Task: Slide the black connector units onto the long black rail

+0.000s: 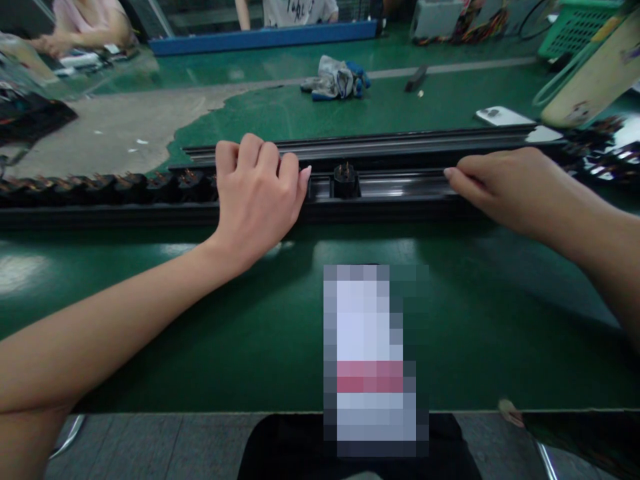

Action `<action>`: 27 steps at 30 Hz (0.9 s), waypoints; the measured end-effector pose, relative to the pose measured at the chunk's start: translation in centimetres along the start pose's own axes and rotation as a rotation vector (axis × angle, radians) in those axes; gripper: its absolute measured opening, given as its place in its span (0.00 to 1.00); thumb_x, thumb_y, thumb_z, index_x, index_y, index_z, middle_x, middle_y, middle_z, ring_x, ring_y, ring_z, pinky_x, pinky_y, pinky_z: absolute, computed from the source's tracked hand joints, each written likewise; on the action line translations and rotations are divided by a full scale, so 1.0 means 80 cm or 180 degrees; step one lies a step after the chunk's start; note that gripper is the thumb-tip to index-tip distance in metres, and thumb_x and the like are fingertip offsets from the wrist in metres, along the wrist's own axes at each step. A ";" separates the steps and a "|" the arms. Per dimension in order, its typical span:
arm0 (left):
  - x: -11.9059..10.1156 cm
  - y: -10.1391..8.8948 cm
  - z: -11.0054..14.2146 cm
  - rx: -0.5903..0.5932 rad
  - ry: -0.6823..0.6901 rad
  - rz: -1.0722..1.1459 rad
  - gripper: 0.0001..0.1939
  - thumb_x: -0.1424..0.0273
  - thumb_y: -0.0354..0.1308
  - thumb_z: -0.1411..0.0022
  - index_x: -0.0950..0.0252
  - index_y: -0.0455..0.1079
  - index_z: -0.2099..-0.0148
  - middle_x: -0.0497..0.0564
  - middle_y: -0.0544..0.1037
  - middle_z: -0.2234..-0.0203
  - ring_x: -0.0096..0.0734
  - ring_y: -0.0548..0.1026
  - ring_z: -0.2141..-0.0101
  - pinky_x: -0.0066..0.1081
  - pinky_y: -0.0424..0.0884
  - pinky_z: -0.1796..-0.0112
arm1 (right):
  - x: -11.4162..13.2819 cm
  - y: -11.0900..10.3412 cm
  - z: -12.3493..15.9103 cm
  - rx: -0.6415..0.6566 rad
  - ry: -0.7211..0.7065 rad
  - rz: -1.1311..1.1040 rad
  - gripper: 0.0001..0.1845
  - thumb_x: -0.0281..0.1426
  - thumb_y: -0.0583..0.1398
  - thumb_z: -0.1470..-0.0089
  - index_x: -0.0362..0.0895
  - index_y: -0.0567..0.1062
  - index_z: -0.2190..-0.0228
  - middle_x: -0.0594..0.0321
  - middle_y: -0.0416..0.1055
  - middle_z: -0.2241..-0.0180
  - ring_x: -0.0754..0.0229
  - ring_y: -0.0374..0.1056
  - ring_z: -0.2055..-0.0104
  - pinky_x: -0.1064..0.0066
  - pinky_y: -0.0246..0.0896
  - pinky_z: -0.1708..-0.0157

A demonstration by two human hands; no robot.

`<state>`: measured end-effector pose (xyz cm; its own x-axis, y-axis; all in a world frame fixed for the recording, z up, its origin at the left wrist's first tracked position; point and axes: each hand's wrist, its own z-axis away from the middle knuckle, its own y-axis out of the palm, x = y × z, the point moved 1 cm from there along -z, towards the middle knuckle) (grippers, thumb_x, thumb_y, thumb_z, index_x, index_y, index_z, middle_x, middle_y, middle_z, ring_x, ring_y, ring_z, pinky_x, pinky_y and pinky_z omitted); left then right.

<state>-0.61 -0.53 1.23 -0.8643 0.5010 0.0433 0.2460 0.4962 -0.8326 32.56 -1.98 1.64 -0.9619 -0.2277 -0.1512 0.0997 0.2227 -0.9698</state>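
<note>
Black three-pin plug upright in the aluminium rail, between both hands; left grip curled over the rail, clamping or mere resting impossible to tell; right grip flat, fingers together, on the rail; more plugs in a row leftward, above the green worktop.

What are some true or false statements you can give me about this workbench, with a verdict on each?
The left hand curls over a long black metal rail. True.

The right hand grips the lone black plug with brass pins. False: its fingertips stop to the plug's right, apart from it.

A row of black plugs sits to the left of the left hand. True.

Grey-and-blue work gloves lie on the near side of the long black metal rail. False: they lie beyond it.
</note>
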 end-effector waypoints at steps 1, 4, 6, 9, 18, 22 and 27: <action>0.000 0.000 0.000 0.0044 -0.0038 0.0003 0.19 0.58 0.42 0.20 0.62 0.70 0.51 0.61 0.78 0.55 0.58 0.67 0.45 0.64 0.59 0.44 | -0.001 0.001 0.000 -0.0022 -0.0023 0.0016 0.16 0.40 0.48 0.33 0.48 0.62 0.73 0.55 0.68 0.75 0.54 0.58 0.74 0.63 0.48 0.67; 0.001 0.000 -0.001 0.0109 -0.0067 0.0068 0.20 0.57 0.41 0.20 0.63 0.70 0.51 0.62 0.77 0.53 0.59 0.67 0.44 0.65 0.56 0.43 | -0.001 0.002 0.001 -0.0029 -0.0016 0.0052 0.17 0.40 0.48 0.33 0.48 0.62 0.73 0.55 0.69 0.75 0.54 0.59 0.74 0.63 0.49 0.67; 0.002 0.001 -0.001 0.0103 -0.0039 0.0143 0.22 0.56 0.40 0.20 0.64 0.70 0.50 0.62 0.77 0.52 0.59 0.66 0.44 0.65 0.54 0.42 | 0.000 0.001 0.001 -0.0005 -0.0003 0.0053 0.16 0.39 0.47 0.33 0.48 0.61 0.73 0.55 0.69 0.74 0.53 0.60 0.73 0.62 0.50 0.66; 0.005 0.003 -0.002 0.0090 -0.0019 0.0204 0.23 0.54 0.40 0.20 0.63 0.70 0.50 0.62 0.78 0.52 0.59 0.66 0.44 0.64 0.54 0.42 | 0.001 0.000 0.000 0.0041 0.0015 0.0049 0.16 0.40 0.46 0.33 0.49 0.60 0.72 0.54 0.69 0.73 0.52 0.61 0.72 0.61 0.50 0.65; 0.008 0.008 -0.001 0.0042 0.0047 0.0066 0.23 0.53 0.40 0.20 0.63 0.70 0.48 0.61 0.78 0.52 0.56 0.67 0.44 0.61 0.55 0.42 | 0.000 -0.002 0.001 0.0102 -0.0016 0.0043 0.17 0.40 0.45 0.33 0.48 0.63 0.71 0.53 0.69 0.72 0.51 0.63 0.71 0.61 0.51 0.64; 0.008 0.007 -0.002 0.0134 0.0010 0.0021 0.25 0.51 0.39 0.20 0.64 0.70 0.48 0.62 0.77 0.51 0.58 0.67 0.44 0.61 0.55 0.42 | 0.001 -0.002 0.000 0.0142 0.0019 0.0090 0.17 0.40 0.46 0.33 0.47 0.66 0.71 0.52 0.71 0.72 0.51 0.63 0.71 0.62 0.50 0.65; 0.007 0.005 -0.003 0.0125 0.0016 -0.0067 0.29 0.50 0.36 0.20 0.64 0.71 0.49 0.64 0.77 0.52 0.62 0.68 0.44 0.63 0.57 0.44 | 0.001 0.000 -0.002 0.0156 0.0021 0.0121 0.17 0.39 0.46 0.33 0.48 0.64 0.71 0.53 0.70 0.72 0.51 0.63 0.71 0.62 0.49 0.64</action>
<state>-0.90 0.12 1.00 -0.8669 0.4943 0.0637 0.2102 0.4786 -0.8525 32.41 -1.86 1.66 -0.9588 -0.2136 -0.1871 0.1485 0.1844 -0.9716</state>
